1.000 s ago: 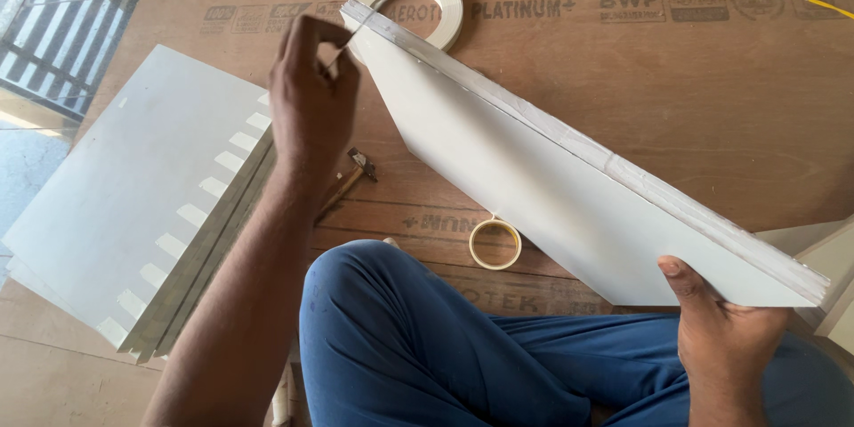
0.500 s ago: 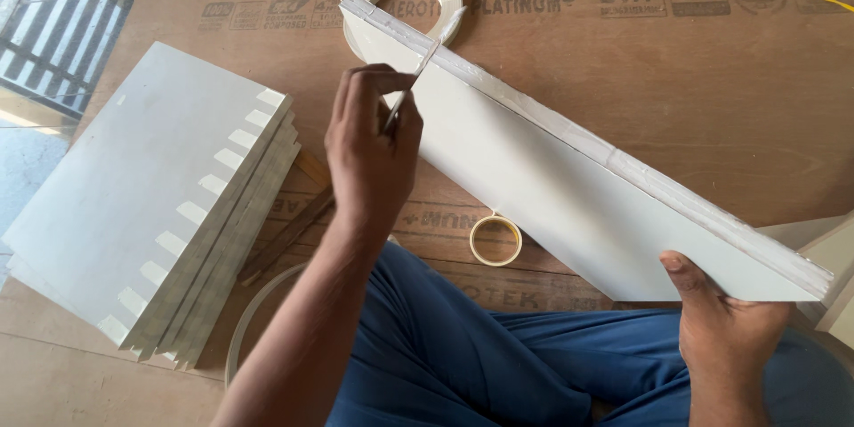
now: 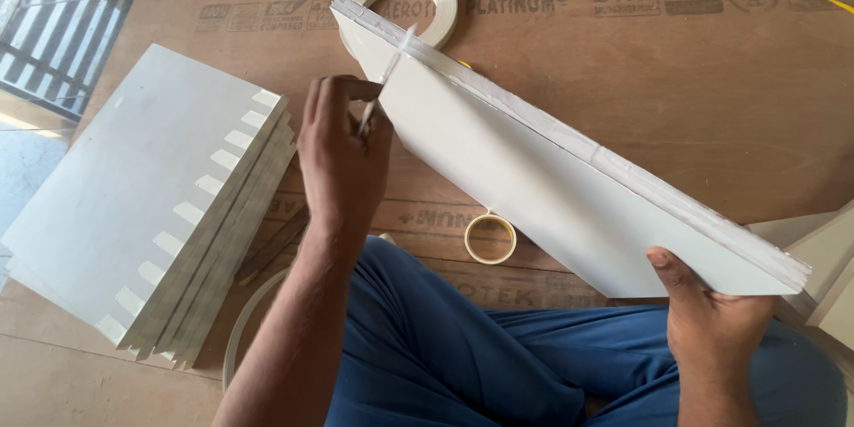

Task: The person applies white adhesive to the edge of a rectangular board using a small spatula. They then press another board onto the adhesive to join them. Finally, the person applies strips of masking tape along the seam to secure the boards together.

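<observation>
Stacked taped panels (image 3: 151,213) left of white laminate panel (image 3: 543,187); left hand (image 3: 342,160) pinched shut on tape strip (image 3: 391,62) at its edge; right hand (image 3: 712,320) clamped beneath. Best pulled taut, pressed flat.

- Single view: a head-worn camera looks steeply down and forward from the seated person's own position.
- Range is close: the blue-trousered legs (image 3: 498,347) fill the lower edge, and the plywood floor (image 3: 676,98) fills the upper part.
- Both hands fall inside the frame.
- No second view exists, so no overlap applies.
</observation>
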